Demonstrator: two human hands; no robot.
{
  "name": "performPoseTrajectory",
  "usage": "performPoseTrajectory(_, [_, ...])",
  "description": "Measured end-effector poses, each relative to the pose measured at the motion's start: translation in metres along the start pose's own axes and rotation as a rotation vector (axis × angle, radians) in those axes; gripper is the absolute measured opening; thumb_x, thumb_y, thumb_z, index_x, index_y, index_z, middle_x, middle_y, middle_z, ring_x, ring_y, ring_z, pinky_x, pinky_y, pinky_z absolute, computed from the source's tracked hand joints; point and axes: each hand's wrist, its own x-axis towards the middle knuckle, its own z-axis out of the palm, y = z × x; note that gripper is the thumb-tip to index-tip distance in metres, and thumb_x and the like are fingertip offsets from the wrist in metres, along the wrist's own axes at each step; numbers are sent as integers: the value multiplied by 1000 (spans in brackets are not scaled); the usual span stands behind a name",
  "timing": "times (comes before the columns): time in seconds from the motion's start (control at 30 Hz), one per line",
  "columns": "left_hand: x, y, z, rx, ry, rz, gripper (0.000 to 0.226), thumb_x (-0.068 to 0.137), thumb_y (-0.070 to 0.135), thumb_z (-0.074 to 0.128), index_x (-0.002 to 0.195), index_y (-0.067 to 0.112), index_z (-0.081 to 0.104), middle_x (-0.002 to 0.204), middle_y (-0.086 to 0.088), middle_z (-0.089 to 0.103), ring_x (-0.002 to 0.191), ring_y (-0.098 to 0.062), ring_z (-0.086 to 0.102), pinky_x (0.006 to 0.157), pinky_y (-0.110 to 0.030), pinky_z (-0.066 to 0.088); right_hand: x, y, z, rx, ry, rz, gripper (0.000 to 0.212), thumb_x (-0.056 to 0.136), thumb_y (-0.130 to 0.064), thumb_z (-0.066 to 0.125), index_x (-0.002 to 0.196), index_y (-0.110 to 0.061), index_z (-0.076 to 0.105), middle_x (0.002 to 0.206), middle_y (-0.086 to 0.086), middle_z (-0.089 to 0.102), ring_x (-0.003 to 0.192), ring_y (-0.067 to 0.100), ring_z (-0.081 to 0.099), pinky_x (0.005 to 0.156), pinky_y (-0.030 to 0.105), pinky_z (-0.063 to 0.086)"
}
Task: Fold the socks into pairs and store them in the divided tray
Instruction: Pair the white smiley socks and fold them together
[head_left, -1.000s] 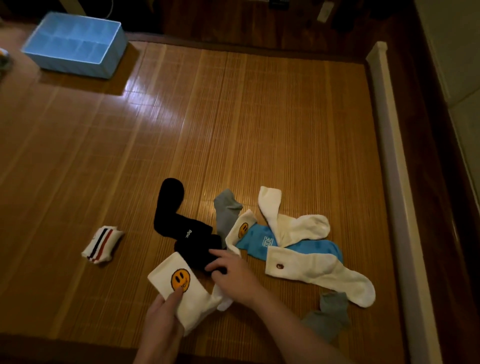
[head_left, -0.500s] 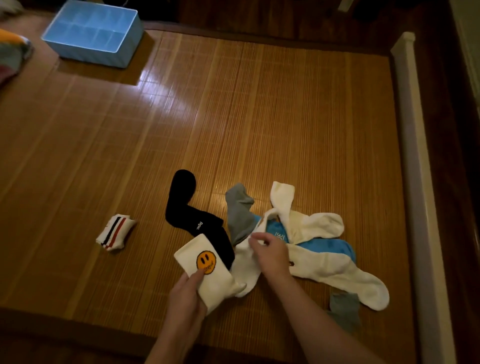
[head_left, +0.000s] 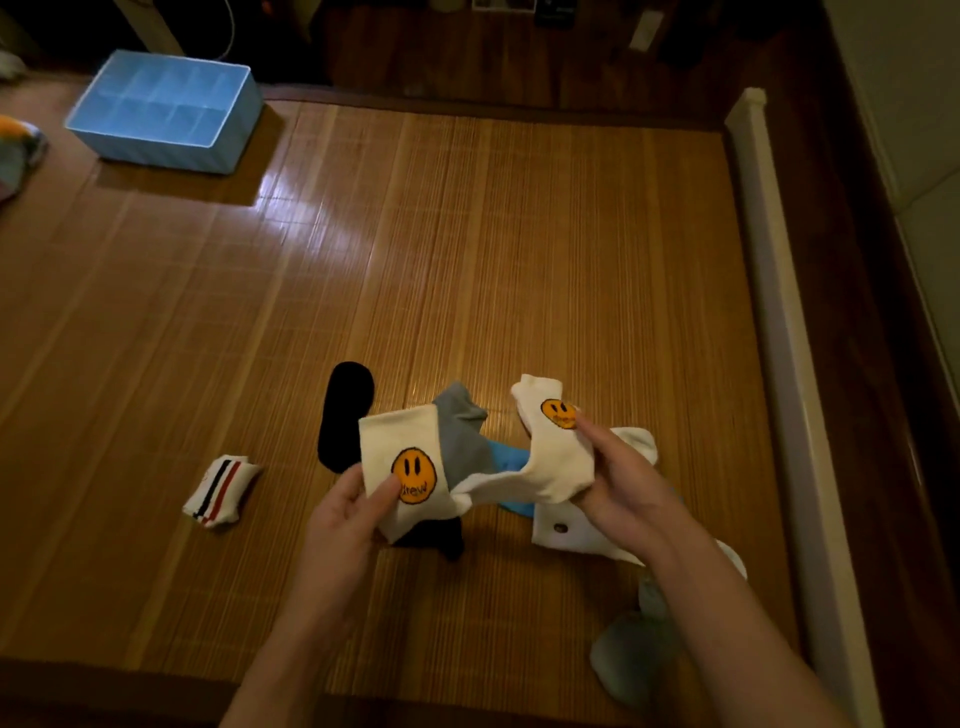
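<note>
Bamboo mat (head_left: 467, 260); blue tray (head_left: 156, 150); striped sock bundle (head_left: 221, 491); loose sock pile (head_left: 460, 436)

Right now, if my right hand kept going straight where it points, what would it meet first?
Nothing new, probably. Your right hand holds a smiley sock and points away and leftward; past that sock's cuff the line runs over bare mat. The grey sock lies left of it, though depth is unclear.

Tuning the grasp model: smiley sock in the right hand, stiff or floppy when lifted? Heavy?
Likely floppy: the smiley sock bends and drapes leftward from the right hand that grips it. Probably light: thumb and fingers alone carry it above the bamboo mat. Its knit fabric looks unlikely to slip.
</note>
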Motion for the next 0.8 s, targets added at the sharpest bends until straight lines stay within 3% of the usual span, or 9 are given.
performPoseTrajectory(0.07, [3, 7, 3, 31, -17, 61, 25, 96, 25, 58, 118, 23, 69, 112, -7, 77, 103, -22, 74, 75, -30, 60, -6, -6, 4, -73, 23, -59, 41, 85, -23, 71, 122, -5, 67, 117, 13, 74, 105, 23, 73, 81, 38, 62])
performPoseTrajectory(0.2, [2, 17, 11, 114, -74, 148, 21, 96, 29, 58, 110, 31, 74, 111, -6, 76, 104, -22, 74, 73, -28, 60, -16, -9, 2, -421, 180, -372, 27, 90, -11, 71, 118, -12, 68, 106, 6, 77, 96, 21, 75, 68, 32, 59])
performPoseTrajectory(0.3, [1, 18, 16, 149, -89, 185, 24, 98, 22, 56, 108, 34, 75, 113, -3, 76, 110, -21, 70, 87, -39, 55, -24, -9, -1, -475, 205, -473, 25, 90, -5, 69, 112, -16, 68, 103, 2, 77, 97, 18, 74, 72, 36, 61])
performPoseTrajectory(0.37, [-2, 20, 20, 170, -102, 219, 25, 100, 22, 54, 108, 34, 75, 112, -1, 75, 109, -19, 70, 87, -38, 55, -29, -7, -2, -555, 214, -528, 25, 92, -3, 65, 110, -20, 68, 101, -1, 77, 95, 16, 74, 74, 39, 62])
performPoseTrajectory(0.47, [-9, 26, 23, 181, -104, 269, 25, 92, 40, 57, 111, 31, 71, 110, 1, 75, 101, -14, 72, 73, -27, 60, -35, -4, -2, -574, 185, -554, 22, 96, -9, 62, 114, -20, 68, 98, -1, 78, 92, 16, 75, 69, 38, 61])
performPoseTrajectory(0.57, [-12, 27, 23, 177, -90, 265, 28, 88, 44, 57, 110, 32, 69, 108, 1, 75, 99, -16, 72, 76, -33, 58, -39, 0, -2, -542, 176, -549, 19, 99, -19, 59, 116, -20, 68, 99, 0, 79, 93, 17, 75, 68, 34, 60])
performPoseTrajectory(0.8, [-13, 28, 28, 165, -128, 270, 17, 99, 22, 55, 110, 25, 69, 106, 0, 75, 101, -18, 72, 75, -29, 58, -41, 17, 5, -541, 134, -549, 17, 98, -18, 61, 109, -27, 71, 98, -7, 79, 94, 13, 75, 73, 30, 60])
